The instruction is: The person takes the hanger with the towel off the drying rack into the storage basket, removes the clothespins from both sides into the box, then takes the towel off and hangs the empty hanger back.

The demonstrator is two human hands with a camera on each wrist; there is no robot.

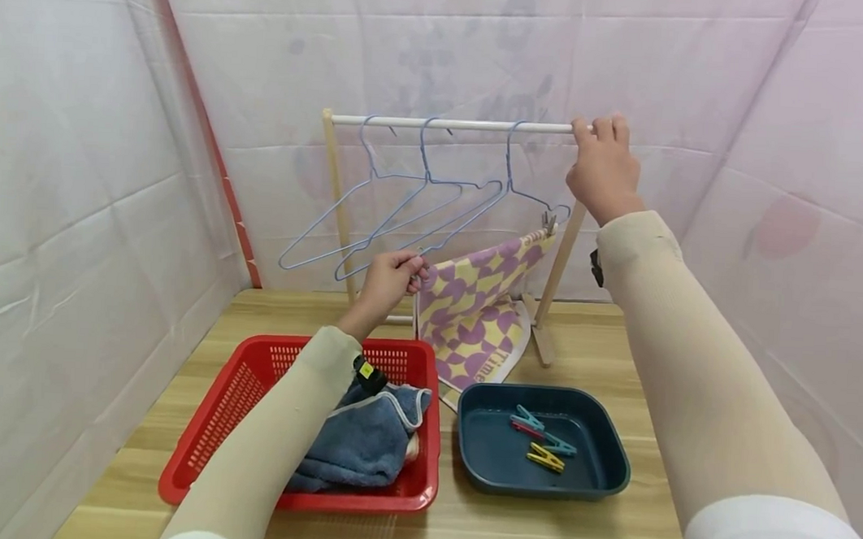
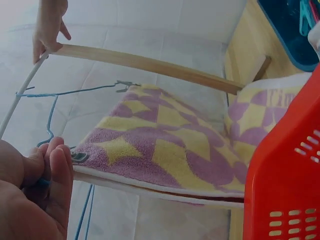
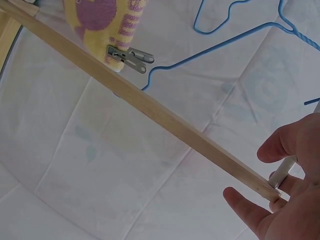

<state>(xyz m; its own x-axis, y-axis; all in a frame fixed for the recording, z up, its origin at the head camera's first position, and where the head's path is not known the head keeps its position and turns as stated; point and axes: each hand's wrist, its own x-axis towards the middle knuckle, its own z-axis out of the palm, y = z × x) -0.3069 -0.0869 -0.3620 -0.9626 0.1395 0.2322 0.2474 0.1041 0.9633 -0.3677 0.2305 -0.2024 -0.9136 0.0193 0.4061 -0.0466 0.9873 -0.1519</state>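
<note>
A drying rack has a white top rail and wooden posts. My right hand grips the rail's right end, beside the post. Three blue wire hangers hang from the rail. At the rightmost hanger, the thumb and fingers of my left hand pinch the lower left corner. A yellow and purple towel hangs slanted from this hanger, its lower part lying on the table. One metal clip holds the towel at the right; another clip sits right at my left fingertips.
A red basket with a blue towel stands front left, under my left forearm. To its right is a dark blue tub with several plastic clothespins. The other two hangers hang left on the rail. White cloth walls surround the table.
</note>
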